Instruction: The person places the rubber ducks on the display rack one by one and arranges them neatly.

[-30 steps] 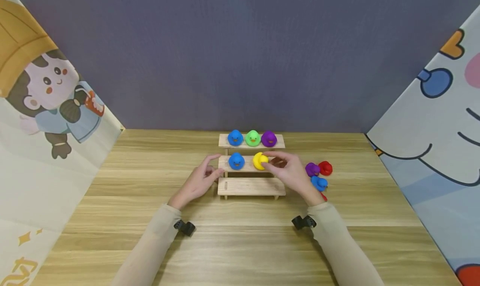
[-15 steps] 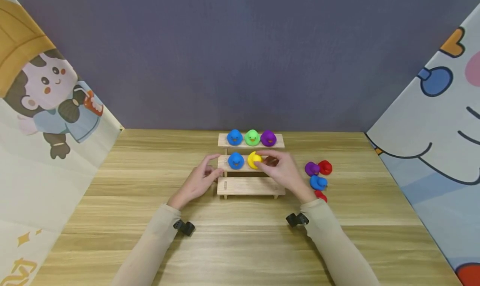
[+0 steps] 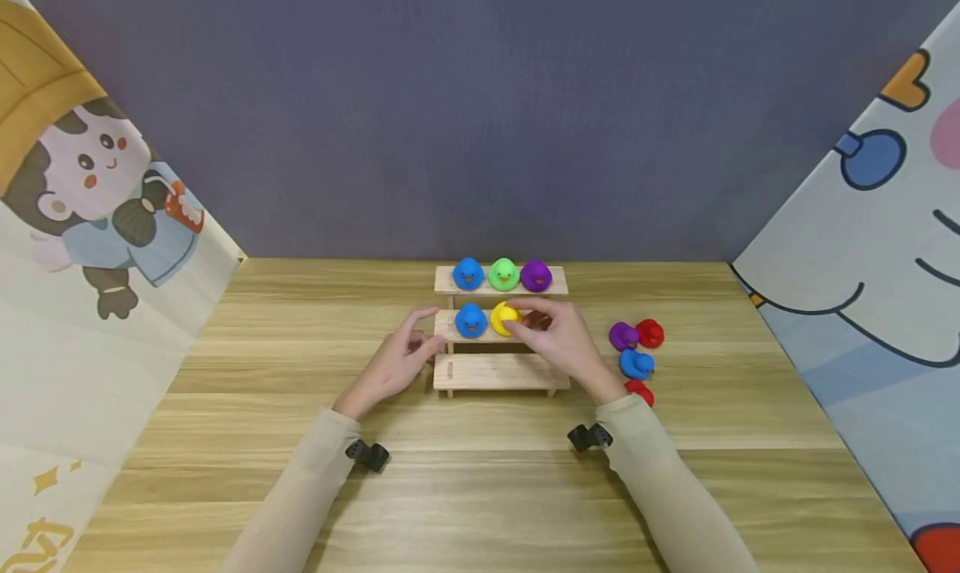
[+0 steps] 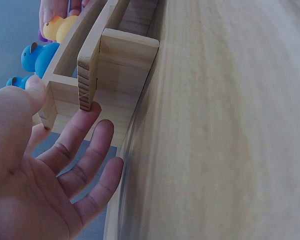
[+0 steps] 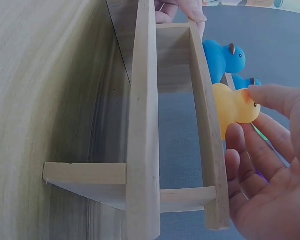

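A person is sitting at a wooden table (image 3: 225, 439) with a small three-step wooden rack (image 3: 500, 372) in front of them; the right hand (image 3: 564, 346) is reaching over the middle step, and its thumb and forefinger are pinching the yellow duck (image 3: 504, 318) that is sitting on that step, just to the right of a blue duck (image 3: 470, 320); the right wrist view is showing the fingertips (image 5: 262, 95) curling onto the yellow duck's head while the rest of the fingers are lying loose beneath it. The left hand (image 3: 393, 359) is resting at the left end of the rack, holding nothing, its fingers relaxed and spread; in the left wrist view the fingertips (image 4: 92, 111) are touching the end of the wooden frame. The two hands are staying well apart, one at each side of the rack.

On the top step three ducks are standing in a row: a second blue duck (image 3: 468, 273), a green duck (image 3: 503, 273) and a purple duck (image 3: 536, 275); the bottom step is bare wood. To the right of the rack, on the table, a loose cluster is lying close together: a purple one (image 3: 622, 336), a red one (image 3: 650, 334), a blue one (image 3: 637, 363) and another red one (image 3: 641, 391) partly hidden behind the right sleeve. Cartoon-printed panels are standing at both sides of the table.
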A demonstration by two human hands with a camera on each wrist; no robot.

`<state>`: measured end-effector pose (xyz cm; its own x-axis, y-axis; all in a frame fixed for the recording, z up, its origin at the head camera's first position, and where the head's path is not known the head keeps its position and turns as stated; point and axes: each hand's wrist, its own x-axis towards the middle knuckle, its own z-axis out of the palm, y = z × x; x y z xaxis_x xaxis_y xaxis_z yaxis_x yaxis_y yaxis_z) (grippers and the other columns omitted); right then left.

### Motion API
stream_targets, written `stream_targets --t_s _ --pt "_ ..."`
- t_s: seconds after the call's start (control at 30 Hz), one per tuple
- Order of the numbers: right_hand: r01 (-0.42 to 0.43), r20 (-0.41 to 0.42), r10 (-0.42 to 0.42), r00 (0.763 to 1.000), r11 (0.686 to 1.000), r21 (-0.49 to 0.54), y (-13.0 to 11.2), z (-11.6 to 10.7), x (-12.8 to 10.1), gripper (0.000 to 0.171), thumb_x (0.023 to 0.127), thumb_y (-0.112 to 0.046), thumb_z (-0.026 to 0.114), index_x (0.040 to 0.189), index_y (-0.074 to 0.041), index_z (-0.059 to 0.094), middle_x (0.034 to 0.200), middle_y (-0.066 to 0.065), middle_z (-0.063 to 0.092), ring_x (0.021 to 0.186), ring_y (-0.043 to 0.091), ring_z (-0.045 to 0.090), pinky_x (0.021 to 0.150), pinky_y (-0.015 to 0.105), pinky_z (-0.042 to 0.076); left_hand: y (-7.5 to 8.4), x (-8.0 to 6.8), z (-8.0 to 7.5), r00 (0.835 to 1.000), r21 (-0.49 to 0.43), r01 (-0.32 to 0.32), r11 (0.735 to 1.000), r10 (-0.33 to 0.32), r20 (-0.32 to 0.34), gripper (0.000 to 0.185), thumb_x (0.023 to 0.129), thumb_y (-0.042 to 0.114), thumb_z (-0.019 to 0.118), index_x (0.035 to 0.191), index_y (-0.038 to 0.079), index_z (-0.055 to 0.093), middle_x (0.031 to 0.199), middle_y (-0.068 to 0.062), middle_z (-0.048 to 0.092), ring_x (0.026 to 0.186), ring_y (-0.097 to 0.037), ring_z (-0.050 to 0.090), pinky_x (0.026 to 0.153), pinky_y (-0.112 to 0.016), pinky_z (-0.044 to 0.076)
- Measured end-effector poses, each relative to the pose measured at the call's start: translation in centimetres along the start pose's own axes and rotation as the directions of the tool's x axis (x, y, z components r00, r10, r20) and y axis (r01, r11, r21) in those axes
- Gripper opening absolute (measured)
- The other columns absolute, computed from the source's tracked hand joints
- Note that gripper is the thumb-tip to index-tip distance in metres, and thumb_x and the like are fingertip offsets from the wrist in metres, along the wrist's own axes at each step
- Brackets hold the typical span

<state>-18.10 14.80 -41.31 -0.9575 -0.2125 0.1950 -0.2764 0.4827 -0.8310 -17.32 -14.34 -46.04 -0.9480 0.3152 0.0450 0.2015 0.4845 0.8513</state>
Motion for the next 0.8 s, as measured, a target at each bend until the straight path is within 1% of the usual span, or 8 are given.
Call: stream_targets --t_s 0.23,0.47,0.67,0.8 --pt "-0.007 0.009 0.007 1.0 1.0 0.013 -0.03 0.0 0.0 0.033 0.093 -0.022 0.084 0.124 -0.011 0.08 0.094 0.009 0.079 0.081 0.019 0.069 0.074 0.031 0.056 -0.03 0.01 -0.04 1.0 0.002 0.005 1.0 -0.005 0.001 0.062 0.111 0.041 0.057 0.164 0.017 0.035 0.094 -0.007 0.074 0.085 -0.022 0.069 0.084 -0.04 0.057" --pt "-0.015 0.007 0.015 1.0 1.0 0.016 0.03 0.02 -0.04 0.035 0.093 -0.023 0.084 0.126 -0.012 0.079 0.093 0.009 0.079 0.08 0.018 0.068 0.071 0.028 0.055 -0.11 0.02 -0.07 1.0 -0.003 0.002 1.0 -0.002 0.0 0.061 0.111 0.042 0.057 0.164 0.019 0.036 0.095 -0.007 0.075 0.085 -0.021 0.069 0.084 -0.04 0.056" --pt "-0.012 0.002 0.012 1.0 0.999 0.035 0.15 -0.19 -0.25 0.036 0.093 -0.023 0.084 0.128 -0.013 0.078 0.095 0.009 0.079 0.081 0.018 0.069 0.072 0.027 0.055 -0.19 0.08 -0.08 1.0 -0.007 -0.007 1.0 0.007 0.004 0.062 0.112 0.042 0.056 0.164 0.017 0.036 0.094 -0.007 0.074 0.085 -0.021 0.068 0.084 -0.04 0.056" --pt "0.001 -0.004 -0.001 1.0 1.0 0.02 0.35 -0.58 -0.47 0.035 0.094 -0.024 0.083 0.127 -0.014 0.078 0.096 0.008 0.08 0.082 0.019 0.07 0.074 0.03 0.057 -0.19 0.15 -0.06 1.0 -0.006 -0.007 1.0 0.007 0.005 0.062 0.112 0.041 0.056 0.164 0.015 0.035 0.095 -0.007 0.075 0.085 -0.021 0.069 0.084 -0.04 0.056"
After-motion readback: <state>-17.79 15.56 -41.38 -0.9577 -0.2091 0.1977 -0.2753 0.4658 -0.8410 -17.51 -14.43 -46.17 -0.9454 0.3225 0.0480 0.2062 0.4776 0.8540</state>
